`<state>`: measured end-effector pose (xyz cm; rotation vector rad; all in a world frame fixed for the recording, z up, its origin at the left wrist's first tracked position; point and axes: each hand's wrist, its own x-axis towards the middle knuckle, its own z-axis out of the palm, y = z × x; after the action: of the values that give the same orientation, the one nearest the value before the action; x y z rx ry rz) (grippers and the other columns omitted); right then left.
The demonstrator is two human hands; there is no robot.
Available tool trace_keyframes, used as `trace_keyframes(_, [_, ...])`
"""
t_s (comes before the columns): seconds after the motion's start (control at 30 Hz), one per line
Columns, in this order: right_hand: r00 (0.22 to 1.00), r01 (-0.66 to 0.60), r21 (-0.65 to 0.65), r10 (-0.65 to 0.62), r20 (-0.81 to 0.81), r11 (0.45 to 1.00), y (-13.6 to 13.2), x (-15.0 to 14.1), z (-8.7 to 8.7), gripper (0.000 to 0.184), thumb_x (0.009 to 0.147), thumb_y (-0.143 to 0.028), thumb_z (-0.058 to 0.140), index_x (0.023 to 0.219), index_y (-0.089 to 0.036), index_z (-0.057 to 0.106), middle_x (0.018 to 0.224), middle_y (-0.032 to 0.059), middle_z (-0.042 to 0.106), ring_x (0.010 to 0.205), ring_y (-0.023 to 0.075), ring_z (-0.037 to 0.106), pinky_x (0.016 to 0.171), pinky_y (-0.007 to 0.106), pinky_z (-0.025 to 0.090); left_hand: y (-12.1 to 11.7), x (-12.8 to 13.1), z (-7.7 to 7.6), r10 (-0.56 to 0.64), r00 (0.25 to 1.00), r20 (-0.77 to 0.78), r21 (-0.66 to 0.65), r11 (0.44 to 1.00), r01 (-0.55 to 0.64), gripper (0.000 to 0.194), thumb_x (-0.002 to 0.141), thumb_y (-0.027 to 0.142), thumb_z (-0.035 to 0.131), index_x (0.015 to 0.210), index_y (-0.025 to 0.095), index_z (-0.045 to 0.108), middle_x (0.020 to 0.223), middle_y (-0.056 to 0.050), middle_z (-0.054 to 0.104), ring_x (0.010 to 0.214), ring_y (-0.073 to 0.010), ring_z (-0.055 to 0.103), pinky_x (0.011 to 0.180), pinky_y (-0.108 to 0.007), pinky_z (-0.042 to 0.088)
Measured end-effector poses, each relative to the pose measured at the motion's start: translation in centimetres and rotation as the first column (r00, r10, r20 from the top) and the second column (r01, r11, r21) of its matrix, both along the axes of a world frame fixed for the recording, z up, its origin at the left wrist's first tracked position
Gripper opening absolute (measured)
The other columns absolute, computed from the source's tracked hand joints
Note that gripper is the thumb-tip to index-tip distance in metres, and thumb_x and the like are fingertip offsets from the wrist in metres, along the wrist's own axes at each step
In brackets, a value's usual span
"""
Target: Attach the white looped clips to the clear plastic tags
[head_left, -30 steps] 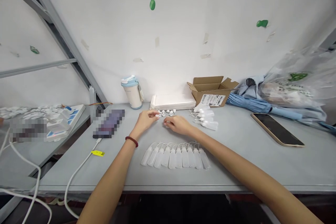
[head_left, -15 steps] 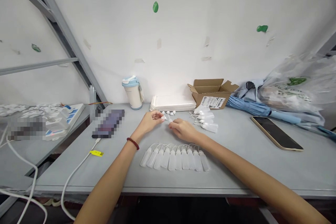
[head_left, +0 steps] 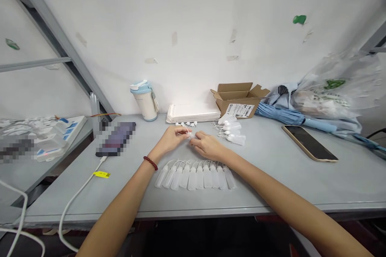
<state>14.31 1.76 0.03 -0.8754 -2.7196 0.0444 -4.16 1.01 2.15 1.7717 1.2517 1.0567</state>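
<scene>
Over the middle of the table my left hand (head_left: 174, 138) pinches a small white plastic cap (head_left: 189, 133) with a thin strand beside it. My right hand (head_left: 208, 145) is closed right beside it, fingertips curled at the cap; what they grip is mostly hidden. Nearer to me lies a row of small translucent squeeze bottles (head_left: 199, 177), side by side, with thin white strands curving from their tops. Behind my fingers several small white caps (head_left: 188, 123) stand in a line. Right of my right hand, more such bottles (head_left: 236, 139) lie in a loose pile.
Along the wall stand a cream tumbler (head_left: 145, 102), a stack of white trays or sheets (head_left: 193, 112) and an open cardboard box (head_left: 241, 106). A blue umbrella (head_left: 280, 114) and a phone (head_left: 309, 143) lie right. Left are a cabled phone (head_left: 117, 138) and a power strip (head_left: 72, 134).
The view has shifted a little, so the scene sits further left and higher. My fingertips still meet around the small white piece, and my right fingers have changed their grip slightly.
</scene>
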Motion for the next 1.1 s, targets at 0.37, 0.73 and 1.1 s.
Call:
trace_keyframes(0.37, [0.844, -0.262, -0.562, -0.096, -0.527, 0.784, -0.2, 1.8, 2.0, 0.008, 0.088, -0.023, 0.043, 0.093, -0.022, 0.050, 0.073, -0.0031, 0.050, 0.061, 0.0101, 0.039, 0.060, 0.023, 0.032, -1.0, 0.3, 0.7, -0.141, 0.970, 0.198, -0.118, 0.979, 0.167, 0.024, 0.070, 0.034, 0.068, 0.081, 0.013, 0.068, 0.090, -0.007, 0.067, 0.072, -0.0143, 0.057, 0.075, -0.030, 0.045])
trace_keyframes(0.73, [0.695, -0.518, -0.799, -0.394, -0.601, 0.306, -0.5, 1.4, 2.0, 0.024, 0.085, -0.040, 0.051, 0.082, -0.025, 0.032, 0.055, -0.0099, 0.021, 0.046, 0.0072, 0.012, 0.044, 0.022, 0.007, -1.5, 0.5, 1.2, -0.120, 0.960, 0.253, -0.126, 0.980, 0.156, 0.024, 0.064, 0.029, 0.073, 0.082, 0.015, 0.067, 0.101, -0.007, 0.064, 0.087, -0.0178, 0.057, 0.081, -0.031, 0.045])
trace_keyframes(1.1, [0.708, -0.538, -0.795, -0.360, -0.607, 0.281, -0.5, 1.8, 2.8, 0.025, 0.082, -0.038, 0.054, 0.081, -0.024, 0.033, 0.055, -0.0097, 0.024, 0.046, 0.0069, 0.014, 0.045, 0.023, 0.008, -1.8, 1.1, 1.2, -0.106, 0.951, 0.290, -0.339, 0.918, 0.206, 0.038, 0.073, 0.048, 0.063, 0.067, 0.011, 0.064, 0.066, -0.004, 0.061, 0.057, -0.0124, 0.056, 0.058, -0.028, 0.048])
